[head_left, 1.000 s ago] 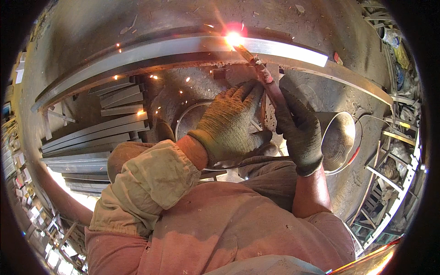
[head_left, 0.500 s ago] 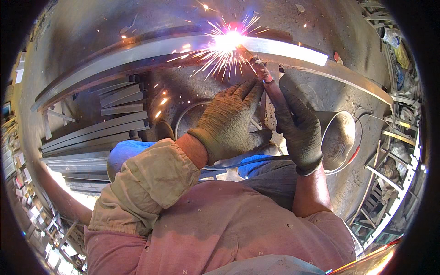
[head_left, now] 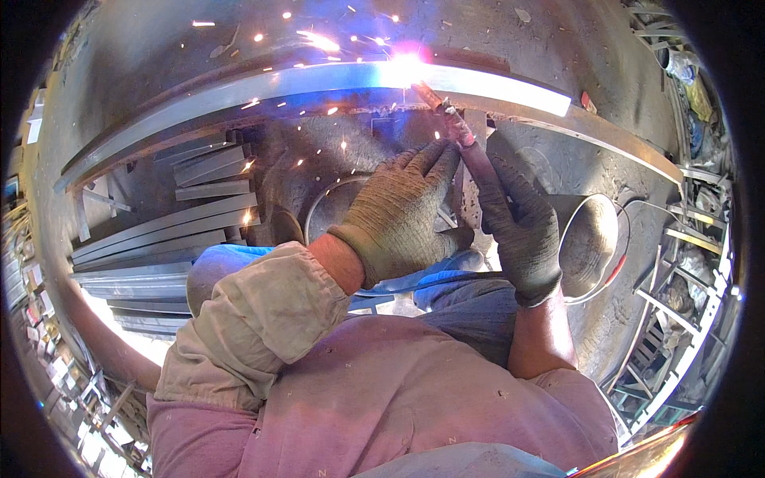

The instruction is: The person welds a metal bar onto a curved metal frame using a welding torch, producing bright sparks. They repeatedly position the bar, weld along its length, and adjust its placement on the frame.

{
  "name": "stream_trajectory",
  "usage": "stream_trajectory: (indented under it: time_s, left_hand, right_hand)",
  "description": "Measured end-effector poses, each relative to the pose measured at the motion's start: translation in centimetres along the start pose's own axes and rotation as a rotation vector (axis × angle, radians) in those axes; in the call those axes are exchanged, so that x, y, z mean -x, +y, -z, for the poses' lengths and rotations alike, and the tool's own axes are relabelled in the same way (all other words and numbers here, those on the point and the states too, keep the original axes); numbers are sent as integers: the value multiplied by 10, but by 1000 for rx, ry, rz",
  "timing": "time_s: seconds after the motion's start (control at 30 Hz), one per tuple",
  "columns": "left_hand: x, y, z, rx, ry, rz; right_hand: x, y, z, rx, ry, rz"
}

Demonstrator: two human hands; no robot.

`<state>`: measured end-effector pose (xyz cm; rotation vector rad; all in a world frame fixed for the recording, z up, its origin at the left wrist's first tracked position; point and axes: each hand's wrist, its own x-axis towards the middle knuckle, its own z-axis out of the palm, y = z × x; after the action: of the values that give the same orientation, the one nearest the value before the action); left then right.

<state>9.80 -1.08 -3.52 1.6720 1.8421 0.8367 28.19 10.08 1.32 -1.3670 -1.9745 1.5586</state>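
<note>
My right hand [head_left: 522, 227], in a dark knit glove, is closed round the handle of a welding torch [head_left: 478, 163]. The torch points up and to the left, and its coppery nozzle meets a glaring arc on a long metal bar [head_left: 199, 102]. My left hand [head_left: 402, 211], gloved the same way, lies palm down with its fingers stretched forward and its thumb apart. Its fingertips are beside the torch neck; whether they touch it I cannot tell. Glare hides the weld spot itself.
Below the bar runs a rusty metal beam [head_left: 606, 135]. Cut metal bars [head_left: 171, 215] are stacked at the left. A round metal container [head_left: 594, 239] stands right of my right hand, with a thin cable curving by it. Metal frames [head_left: 669, 311] and scrap line the right side. Sparks fly near the arc.
The dense starburst of sparks round the arc has thinned to scattered sparks, mostly to its left. A bluish glow now spreads over the bar. Both hands and the torch are almost unmoved.
</note>
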Motion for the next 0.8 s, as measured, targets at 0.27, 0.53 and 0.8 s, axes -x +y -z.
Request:
stream_trajectory:
  time_s: [0.27,0.53,0.8]
  left_hand:
    - [1,8,8,-40,-101,59]
    - [-3,5,8,3,-37,-8]
    - [-1,8,10,-2,-79,13]
  right_hand:
    - [0,-5,3,52,-44,-94]
    - [2,-1,4,41,-38,-85]
    - [2,4,3,116,-16,-47]
